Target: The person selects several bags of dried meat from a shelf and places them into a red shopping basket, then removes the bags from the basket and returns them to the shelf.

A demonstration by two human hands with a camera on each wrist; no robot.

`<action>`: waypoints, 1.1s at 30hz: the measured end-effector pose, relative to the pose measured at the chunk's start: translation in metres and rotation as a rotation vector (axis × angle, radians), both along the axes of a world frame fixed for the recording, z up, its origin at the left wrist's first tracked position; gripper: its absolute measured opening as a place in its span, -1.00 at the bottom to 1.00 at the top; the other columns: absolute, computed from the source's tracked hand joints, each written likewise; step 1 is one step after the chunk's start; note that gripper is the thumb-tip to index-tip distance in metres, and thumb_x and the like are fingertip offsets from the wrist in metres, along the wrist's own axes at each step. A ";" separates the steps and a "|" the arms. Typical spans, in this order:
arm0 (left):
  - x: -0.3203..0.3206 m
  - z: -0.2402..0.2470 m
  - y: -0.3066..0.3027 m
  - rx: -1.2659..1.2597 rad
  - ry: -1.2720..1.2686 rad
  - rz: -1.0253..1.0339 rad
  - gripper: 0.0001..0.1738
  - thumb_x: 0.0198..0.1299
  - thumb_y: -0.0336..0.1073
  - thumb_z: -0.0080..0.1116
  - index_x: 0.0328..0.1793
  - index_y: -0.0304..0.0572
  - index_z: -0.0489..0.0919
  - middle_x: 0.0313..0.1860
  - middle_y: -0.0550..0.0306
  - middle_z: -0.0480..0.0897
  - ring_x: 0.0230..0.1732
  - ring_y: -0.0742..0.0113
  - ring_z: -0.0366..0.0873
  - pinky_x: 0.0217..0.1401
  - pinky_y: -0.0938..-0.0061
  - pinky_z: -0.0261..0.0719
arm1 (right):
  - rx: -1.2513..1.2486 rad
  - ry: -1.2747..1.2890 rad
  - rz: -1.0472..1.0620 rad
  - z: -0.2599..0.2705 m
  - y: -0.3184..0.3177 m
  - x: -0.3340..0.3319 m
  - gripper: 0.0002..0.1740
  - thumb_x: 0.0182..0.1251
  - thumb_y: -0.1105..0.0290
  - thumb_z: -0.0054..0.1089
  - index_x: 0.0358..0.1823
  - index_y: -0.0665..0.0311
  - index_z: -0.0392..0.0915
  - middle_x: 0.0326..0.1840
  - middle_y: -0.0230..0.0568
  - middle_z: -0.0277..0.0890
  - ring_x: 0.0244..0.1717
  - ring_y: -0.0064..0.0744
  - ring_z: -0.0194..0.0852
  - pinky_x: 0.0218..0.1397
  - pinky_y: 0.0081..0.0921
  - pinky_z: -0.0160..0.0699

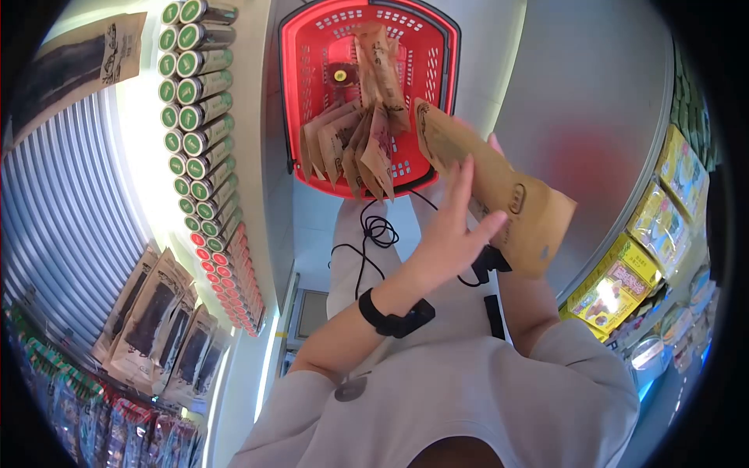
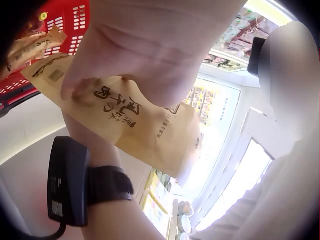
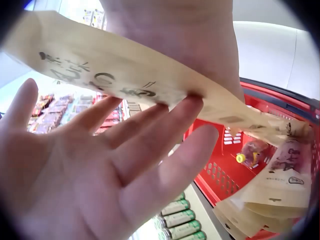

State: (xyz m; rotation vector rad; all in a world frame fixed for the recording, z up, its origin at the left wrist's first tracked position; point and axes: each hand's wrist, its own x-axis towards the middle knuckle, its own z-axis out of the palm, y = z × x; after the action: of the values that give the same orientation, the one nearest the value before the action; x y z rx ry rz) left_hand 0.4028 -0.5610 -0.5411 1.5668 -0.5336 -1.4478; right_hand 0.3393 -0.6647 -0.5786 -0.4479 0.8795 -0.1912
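Note:
A long brown paper pouch of dried meat [image 1: 544, 214], printed with dark characters, slants in front of the body in the head view. My left hand [image 1: 449, 238] has its fingers spread and straight, with fingertips against the pouch; its palm shows in the right wrist view. My right hand [image 3: 175, 30] holds the pouch from the other side, mostly hidden behind it in the head view. Just beyond the hands is a red shopping basket [image 1: 290, 101]. Several similar paper pouches [image 1: 331, 148] stand and lean inside it, beside a dark package with a yellow round top [image 1: 341, 76].
A shelf of green-lidded cylindrical cans [image 1: 191, 121] runs along the left, with red-lidded ones [image 1: 218, 273] nearer. Large brown pouches [image 1: 152, 327] stand lower left. Yellow packages [image 1: 616, 288] line the right side. A black cable [image 1: 380, 228] hangs in front of the legs.

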 end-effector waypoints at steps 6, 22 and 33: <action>0.011 -0.113 0.045 0.110 0.334 0.238 -0.26 0.42 0.05 -0.28 0.55 -0.21 -0.14 0.50 -0.04 0.05 0.50 0.23 -0.01 0.46 0.41 -0.02 | 0.085 0.204 -0.125 -0.115 0.063 0.013 -0.37 0.44 -0.01 -0.11 0.35 0.29 0.25 0.33 -0.18 0.27 0.34 -0.40 0.17 0.38 -0.47 0.09; 0.263 -0.036 0.123 0.185 -0.268 0.559 -0.60 0.31 -0.20 0.04 0.21 -0.22 0.45 -0.03 0.17 0.60 -0.02 0.43 0.52 0.00 0.53 0.48 | -0.354 0.548 0.400 -0.177 0.089 0.015 -0.43 0.34 0.10 0.10 0.22 0.37 0.40 0.16 -0.14 0.45 0.16 -0.36 0.38 0.23 -0.51 0.29; 0.481 0.081 0.085 -0.280 -0.855 1.158 -0.45 0.13 -0.28 0.29 0.16 -0.44 0.36 0.03 -0.10 0.55 0.01 0.24 0.54 0.07 0.43 0.49 | -0.587 0.660 0.516 -0.145 0.067 -0.018 -0.47 0.31 0.11 0.12 0.11 0.43 0.46 0.00 -0.06 0.56 0.05 -0.30 0.49 0.14 -0.45 0.37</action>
State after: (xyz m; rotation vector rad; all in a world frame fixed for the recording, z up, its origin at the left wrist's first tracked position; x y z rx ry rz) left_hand 0.8839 -0.4761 -0.4604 1.7234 -0.1765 0.1811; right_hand 0.3210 -0.5977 -0.7236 -1.3163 1.3143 0.1989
